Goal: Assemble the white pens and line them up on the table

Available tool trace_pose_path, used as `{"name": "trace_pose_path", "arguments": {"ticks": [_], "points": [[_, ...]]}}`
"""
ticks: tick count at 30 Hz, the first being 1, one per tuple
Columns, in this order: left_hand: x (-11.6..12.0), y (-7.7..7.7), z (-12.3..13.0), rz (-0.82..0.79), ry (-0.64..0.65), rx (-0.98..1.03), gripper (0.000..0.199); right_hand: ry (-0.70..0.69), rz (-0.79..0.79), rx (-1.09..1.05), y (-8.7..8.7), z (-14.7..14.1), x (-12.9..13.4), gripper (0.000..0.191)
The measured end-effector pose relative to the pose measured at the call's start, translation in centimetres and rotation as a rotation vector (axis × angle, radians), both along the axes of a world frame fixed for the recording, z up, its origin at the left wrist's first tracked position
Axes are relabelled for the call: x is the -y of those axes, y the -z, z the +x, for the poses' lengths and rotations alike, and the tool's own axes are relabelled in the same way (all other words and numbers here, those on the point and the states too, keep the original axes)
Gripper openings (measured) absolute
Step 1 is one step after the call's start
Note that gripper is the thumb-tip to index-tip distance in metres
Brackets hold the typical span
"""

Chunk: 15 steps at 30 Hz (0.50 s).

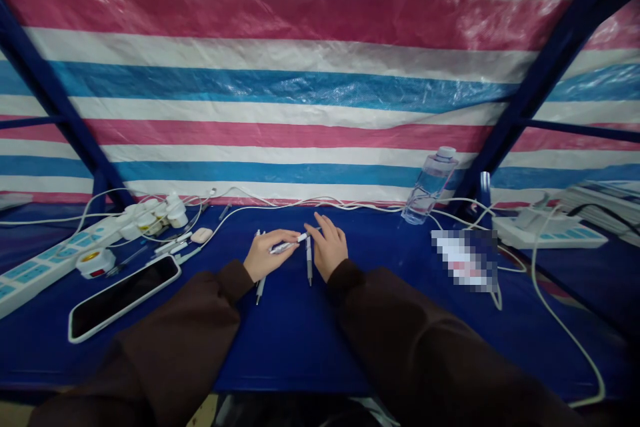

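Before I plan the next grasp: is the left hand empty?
No, the left hand has a white pen in its fingers.

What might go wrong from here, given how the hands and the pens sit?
The white pen in the left hand could slip if the grip is loose; the fingers partly hide how firm it is.

The loose pen between the hands lies close to the right hand, so a sideways move might knock it and set it rolling.

The left sleeve is near the phone; a sweep outward could nudge it.
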<state>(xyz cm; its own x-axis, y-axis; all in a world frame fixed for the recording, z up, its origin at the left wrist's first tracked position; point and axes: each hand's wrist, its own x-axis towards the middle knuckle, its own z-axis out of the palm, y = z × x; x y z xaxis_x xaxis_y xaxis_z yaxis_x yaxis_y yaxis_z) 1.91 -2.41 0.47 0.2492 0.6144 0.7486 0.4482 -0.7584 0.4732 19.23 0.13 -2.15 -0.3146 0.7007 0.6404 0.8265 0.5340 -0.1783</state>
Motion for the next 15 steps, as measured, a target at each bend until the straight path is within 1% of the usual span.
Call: {"name": "trace_pose_path", "arguments": {"ticks": [1, 3, 5, 7, 8, 10, 15], "points": [[-0.1, 0.1, 0.0, 0.004, -0.009, 0.0, 0.009, -0.024, -0.014, 0.01, 0.1, 0.0, -0.1, 0.042], [-0.4, 0.3, -0.3, 0.006, -0.07, 0.0, 0.012, -0.053, -0.045, -0.006, 0.4, 0.1, -0.3, 0.038], [-0.7, 0.6, -0.6, -0.001, -0.193, -0.042, 0.017, -0.065, -0.063, -0.032, 0.5, 0.1, -0.4, 0.037], [-1.0, 0.7, -0.9, -0.002, -0.317, -0.15, 0.018, -0.071, -0.068, -0.037, 0.6, 0.1, -0.5, 0.036], [-1.1, 0.7, -1.0, -0.001, -0.357, -0.206, 0.018, -0.073, -0.069, -0.033, 0.7, 0.1, -0.6, 0.036], [-1.2, 0.7, -1.1, -0.004, -0.389, -0.305, 0.017, -0.071, -0.071, -0.02, 0.8, 0.1, -0.6, 0.036], [-1.1, 0.7, -1.1, -0.039, -0.354, -0.459, 0.021, -0.051, -0.068, 0.013, 0.9, 0.1, -0.7, 0.038]]}}
